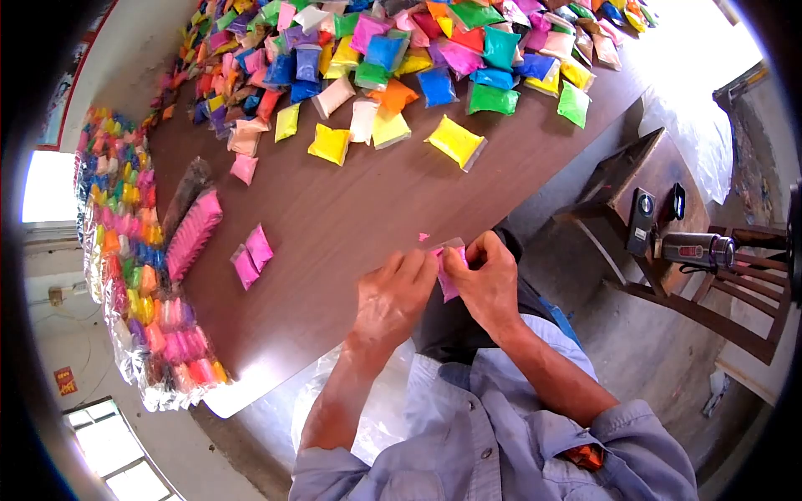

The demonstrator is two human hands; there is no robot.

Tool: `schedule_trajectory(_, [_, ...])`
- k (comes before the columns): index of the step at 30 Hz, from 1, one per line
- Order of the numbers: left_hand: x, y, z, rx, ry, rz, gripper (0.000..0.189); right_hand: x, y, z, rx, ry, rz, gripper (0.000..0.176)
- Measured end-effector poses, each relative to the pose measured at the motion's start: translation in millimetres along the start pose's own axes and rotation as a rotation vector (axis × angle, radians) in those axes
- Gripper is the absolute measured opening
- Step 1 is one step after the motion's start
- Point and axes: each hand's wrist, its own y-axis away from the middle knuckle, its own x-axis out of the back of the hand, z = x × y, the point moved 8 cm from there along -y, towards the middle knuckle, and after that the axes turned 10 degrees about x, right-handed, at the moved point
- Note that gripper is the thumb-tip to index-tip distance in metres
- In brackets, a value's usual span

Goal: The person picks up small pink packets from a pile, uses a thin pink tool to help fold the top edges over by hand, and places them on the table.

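Between my two hands, at the table's near edge, is a small clear packet of pink clay-like stuff (448, 285). My left hand (396, 288) pinches its left side with curled fingers. From the right, my right hand (484, 275) grips its upper part between thumb and fingers. A tiny pink scrap (423, 236) lies on the table just beyond the packet. Farther left, two pink packets (252, 255) lie side by side. Beside them a row of pink packets (195, 234) is lined up close together.
A large heap of many-coloured packets (384, 52) covers the far side of the brown table (334, 209). Bagged packets (125, 250) line the left edge. On the right, a wooden stool (626, 184) carries a phone-like device (642, 219); a steel flask (698, 250) lies nearby.
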Motion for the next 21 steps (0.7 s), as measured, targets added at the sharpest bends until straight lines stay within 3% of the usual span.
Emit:
schedule_trajectory(4, [-9, 2, -8, 0.122, 0.104, 0.002, 0.022, 1, -1, 1, -0.012, 0.000, -0.007, 0.032])
schedule_trajectory(6, [-2, 9, -12, 0.144, 0.163, 0.099, 0.021, 1, 0, 4, -0.019, 0.011, -0.015, 0.032])
schedule_trajectory(16, [-2, 8, -8, 0.041, 0.098, 0.008, 0.025, -2, 0, 3, 0.003, -0.013, -0.017, 0.035])
schedule_trajectory(21, [0, 3, -14, 0.070, 0.072, 0.124, 0.029, -1, 0, 2, 0.006, 0.012, -0.019, 0.034])
